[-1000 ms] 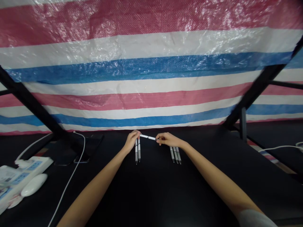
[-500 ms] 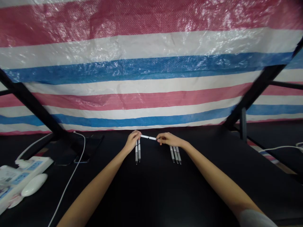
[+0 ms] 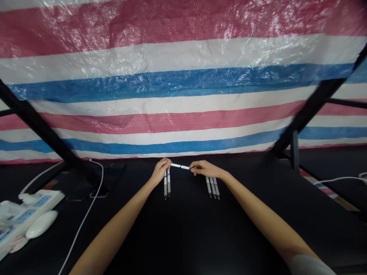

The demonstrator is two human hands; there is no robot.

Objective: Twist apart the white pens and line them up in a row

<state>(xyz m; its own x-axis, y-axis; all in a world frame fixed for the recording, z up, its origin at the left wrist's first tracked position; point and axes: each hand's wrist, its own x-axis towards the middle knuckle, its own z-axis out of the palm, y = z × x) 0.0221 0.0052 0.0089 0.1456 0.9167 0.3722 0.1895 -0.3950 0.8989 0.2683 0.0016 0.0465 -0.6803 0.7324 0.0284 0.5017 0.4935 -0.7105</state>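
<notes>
A white pen [image 3: 180, 166] is stretched nearly level between my two hands above the black table. My left hand [image 3: 161, 170] is closed on its left end, while my right hand [image 3: 205, 168] pinches the right end, whose tip is hidden by the fingers. Just below my left hand lie two white and grey pens [image 3: 167, 185], side by side with their tips toward me. Three similar pens [image 3: 212, 187] rest in a row under my right hand, also pointing toward me. The upper ends of both groups are partly covered by my hands.
At the left sit a white power strip [image 3: 27, 217], a white mouse-shaped object [image 3: 41, 224] and a white cable [image 3: 91, 204]. Black metal legs [image 3: 43, 128] [image 3: 309, 110] slant up on both sides. A striped plastic sheet [image 3: 172, 122] hangs behind the black table [image 3: 183, 236].
</notes>
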